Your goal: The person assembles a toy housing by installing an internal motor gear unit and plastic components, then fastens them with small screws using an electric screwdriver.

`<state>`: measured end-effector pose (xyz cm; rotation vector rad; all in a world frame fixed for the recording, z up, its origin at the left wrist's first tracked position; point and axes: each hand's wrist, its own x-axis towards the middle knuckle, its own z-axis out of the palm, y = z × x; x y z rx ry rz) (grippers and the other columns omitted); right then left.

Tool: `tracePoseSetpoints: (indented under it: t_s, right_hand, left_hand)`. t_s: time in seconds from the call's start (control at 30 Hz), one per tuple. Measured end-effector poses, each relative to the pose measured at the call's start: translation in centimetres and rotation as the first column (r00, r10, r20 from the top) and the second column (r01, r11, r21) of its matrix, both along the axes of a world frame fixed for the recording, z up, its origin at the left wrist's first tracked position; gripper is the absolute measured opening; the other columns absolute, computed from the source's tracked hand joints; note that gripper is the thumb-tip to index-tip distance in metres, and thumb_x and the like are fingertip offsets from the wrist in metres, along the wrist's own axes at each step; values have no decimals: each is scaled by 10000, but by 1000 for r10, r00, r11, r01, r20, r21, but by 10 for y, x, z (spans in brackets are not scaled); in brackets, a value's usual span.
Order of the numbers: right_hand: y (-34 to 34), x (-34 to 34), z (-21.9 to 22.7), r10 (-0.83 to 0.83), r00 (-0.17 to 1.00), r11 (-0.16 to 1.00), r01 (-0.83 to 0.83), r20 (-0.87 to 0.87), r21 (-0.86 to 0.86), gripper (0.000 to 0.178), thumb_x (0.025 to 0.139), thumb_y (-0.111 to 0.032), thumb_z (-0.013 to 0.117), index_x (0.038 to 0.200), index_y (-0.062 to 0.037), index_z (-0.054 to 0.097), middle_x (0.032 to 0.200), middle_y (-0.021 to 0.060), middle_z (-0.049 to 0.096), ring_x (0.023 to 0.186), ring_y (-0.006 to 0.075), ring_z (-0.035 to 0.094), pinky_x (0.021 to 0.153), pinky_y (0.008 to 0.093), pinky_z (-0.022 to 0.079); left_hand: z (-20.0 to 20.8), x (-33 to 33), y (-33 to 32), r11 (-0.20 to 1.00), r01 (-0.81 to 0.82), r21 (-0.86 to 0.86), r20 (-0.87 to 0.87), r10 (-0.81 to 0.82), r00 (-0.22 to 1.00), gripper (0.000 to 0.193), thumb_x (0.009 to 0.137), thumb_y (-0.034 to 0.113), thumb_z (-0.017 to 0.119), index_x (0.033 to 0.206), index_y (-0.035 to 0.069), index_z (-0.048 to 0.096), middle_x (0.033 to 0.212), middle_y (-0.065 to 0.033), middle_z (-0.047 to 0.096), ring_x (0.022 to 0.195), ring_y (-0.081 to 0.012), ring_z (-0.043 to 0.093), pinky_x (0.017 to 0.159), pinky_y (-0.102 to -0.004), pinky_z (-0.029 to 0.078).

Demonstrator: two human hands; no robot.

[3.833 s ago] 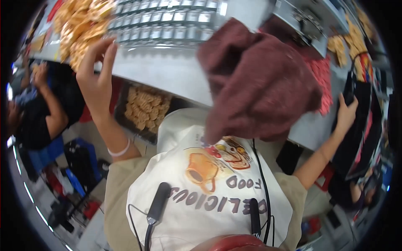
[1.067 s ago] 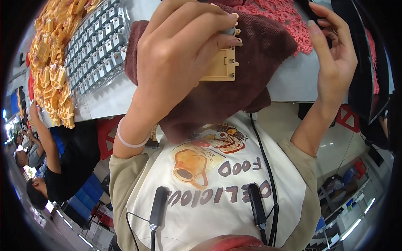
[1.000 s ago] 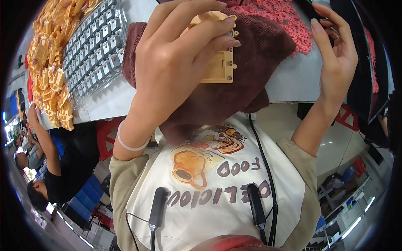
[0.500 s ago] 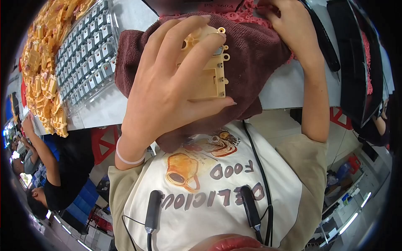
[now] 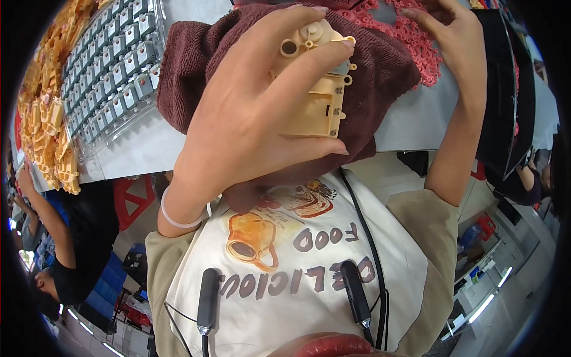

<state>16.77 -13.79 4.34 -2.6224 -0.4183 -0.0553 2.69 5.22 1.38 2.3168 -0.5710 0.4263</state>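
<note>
My left hand [image 5: 250,101] is closed around a pale yellow plastic housing [image 5: 315,110]. The housing has small ring-shaped lugs along its right side and a rectangular recess near its lower end. It rests on a bunched maroon towel [image 5: 380,71] at the table's front edge, and my fingers cover part of it. Over loose pink plastic parts [image 5: 416,56] at the upper right is my right hand [image 5: 455,30]. Its fingers look apart with nothing visible between them, though the picture's upper edge cuts some off.
Left of the towel lies a clear tray [image 5: 116,59] with rows of small grey-green parts. A heap of yellow plastic pieces [image 5: 44,113] lies beyond it. A black panel-like object [image 5: 496,89] stands at the right. Another person [image 5: 77,238] sits at the far left.
My right hand has moved right and up, away from the towel, and more pink parts show. The housing and my left hand appear farther right. The long black object by my right forearm no longer shows.
</note>
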Motion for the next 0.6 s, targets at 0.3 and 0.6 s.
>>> tracePoseSetpoints:
  t_s: [0.3,0.6]
  right_hand:
    - [-34,20,-12,123,992,991,-124,-26,-59,170,865,-74,634,927,82,657,737,112,653,668,131,607,604,273,471]
    - [-6,3,17,-96,967,995,97,-237,-9,112,848,45,607,960,53,596,732,53,589,628,92,565,571,228,463]
  left_hand:
    - [-13,-8,-3,989,-133,-65,-123,124,985,751,511,271,893,1200,117,638,1328,-146,498,1144,-316,551,925,-398,495]
    - [-16,-4,-5,975,-78,-210,1,80,997,820,543,258,894,1272,70,570,1323,-145,506,1162,-304,545,938,-378,482]
